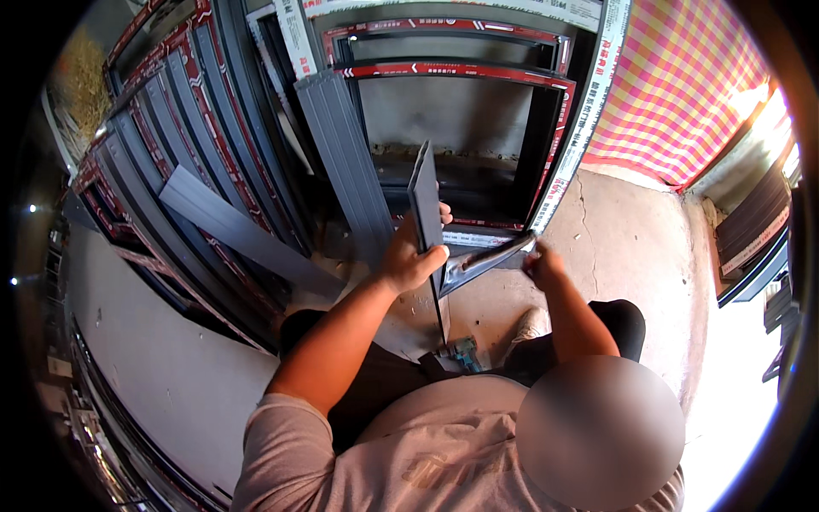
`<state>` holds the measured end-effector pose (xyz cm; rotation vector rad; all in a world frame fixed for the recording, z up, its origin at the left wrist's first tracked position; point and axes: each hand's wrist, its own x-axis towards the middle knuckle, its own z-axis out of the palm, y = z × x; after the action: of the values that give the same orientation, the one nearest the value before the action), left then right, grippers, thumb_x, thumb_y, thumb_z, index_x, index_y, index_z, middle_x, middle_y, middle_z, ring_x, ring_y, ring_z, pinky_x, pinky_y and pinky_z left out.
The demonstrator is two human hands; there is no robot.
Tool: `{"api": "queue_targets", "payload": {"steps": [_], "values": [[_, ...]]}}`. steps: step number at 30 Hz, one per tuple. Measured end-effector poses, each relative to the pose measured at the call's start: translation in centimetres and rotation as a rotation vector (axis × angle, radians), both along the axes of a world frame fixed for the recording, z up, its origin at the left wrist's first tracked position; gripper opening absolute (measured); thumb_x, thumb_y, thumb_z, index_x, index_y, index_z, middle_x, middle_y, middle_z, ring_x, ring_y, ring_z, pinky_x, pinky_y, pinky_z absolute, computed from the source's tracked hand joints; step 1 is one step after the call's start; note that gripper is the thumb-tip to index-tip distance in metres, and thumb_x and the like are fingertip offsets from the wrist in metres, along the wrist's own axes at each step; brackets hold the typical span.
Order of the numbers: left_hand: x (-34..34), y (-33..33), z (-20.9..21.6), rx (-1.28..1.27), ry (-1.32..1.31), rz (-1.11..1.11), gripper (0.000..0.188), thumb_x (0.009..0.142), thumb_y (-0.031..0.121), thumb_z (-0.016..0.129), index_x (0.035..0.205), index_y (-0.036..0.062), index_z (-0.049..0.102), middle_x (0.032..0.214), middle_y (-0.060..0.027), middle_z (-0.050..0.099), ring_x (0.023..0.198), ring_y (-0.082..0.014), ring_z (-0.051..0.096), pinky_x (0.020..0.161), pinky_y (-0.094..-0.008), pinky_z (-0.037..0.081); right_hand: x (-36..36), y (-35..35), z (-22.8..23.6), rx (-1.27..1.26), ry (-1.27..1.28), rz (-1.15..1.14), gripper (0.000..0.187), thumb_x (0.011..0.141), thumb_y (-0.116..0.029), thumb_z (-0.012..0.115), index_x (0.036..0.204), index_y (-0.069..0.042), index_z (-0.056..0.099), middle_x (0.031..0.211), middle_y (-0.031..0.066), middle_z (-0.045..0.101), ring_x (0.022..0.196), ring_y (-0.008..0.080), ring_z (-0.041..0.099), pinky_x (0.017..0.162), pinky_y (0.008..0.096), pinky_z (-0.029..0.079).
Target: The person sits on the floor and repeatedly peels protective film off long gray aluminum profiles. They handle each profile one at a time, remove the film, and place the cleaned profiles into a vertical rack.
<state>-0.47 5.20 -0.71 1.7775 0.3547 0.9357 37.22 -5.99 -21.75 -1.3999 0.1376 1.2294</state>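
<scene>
While left hand [412, 256] clamps upright grey profile [424, 200], right hand [543, 264] pinches angled strip [482, 260]; red-and-white label tape [589, 102] edges stacked frames [465, 72] behind.

Dark grey metal, red tape, checked cloth

The upright bar [425, 200] is dark grey; the stacked frames [461, 77] are grey with red-and-white tape; the cloth [682, 85] is checked pink, yellow and white; the floor [631, 247] is pale grey; the shirt [401, 452] is beige.
</scene>
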Motion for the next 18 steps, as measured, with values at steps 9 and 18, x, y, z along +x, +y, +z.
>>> {"api": "queue_targets", "payload": {"steps": [9,18], "values": [[3.6,-1.2,-7.5,-0.074,0.111,0.172,0.077,0.086,0.022,0.072,0.154,0.0012,0.042,0.134,-0.0128,0.058,0.126,-0.0252,0.056,0.112,-0.0367,0.041,-12.0,1.2,23.6,0.308,-0.718,0.966,0.047,0.095,-0.012,0.065,0.141,-0.009,0.060,0.082,0.0067,0.067,0.058,0.0140,0.060,0.051,0.0295,0.049],[3.5,-0.8,-9.3,-0.421,-0.006,-0.063,0.075,0.096,0.025,0.079,0.158,0.0031,0.042,0.139,-0.0051,0.059,0.130,-0.0162,0.056,0.112,-0.0334,0.043,-17.0,-0.5,16.8,0.592,-0.431,0.902,0.058,0.091,0.005,0.064,0.147,-0.010,0.054,0.100,0.0014,0.067,0.087,0.0117,0.062,0.077,0.0279,0.051]]}}
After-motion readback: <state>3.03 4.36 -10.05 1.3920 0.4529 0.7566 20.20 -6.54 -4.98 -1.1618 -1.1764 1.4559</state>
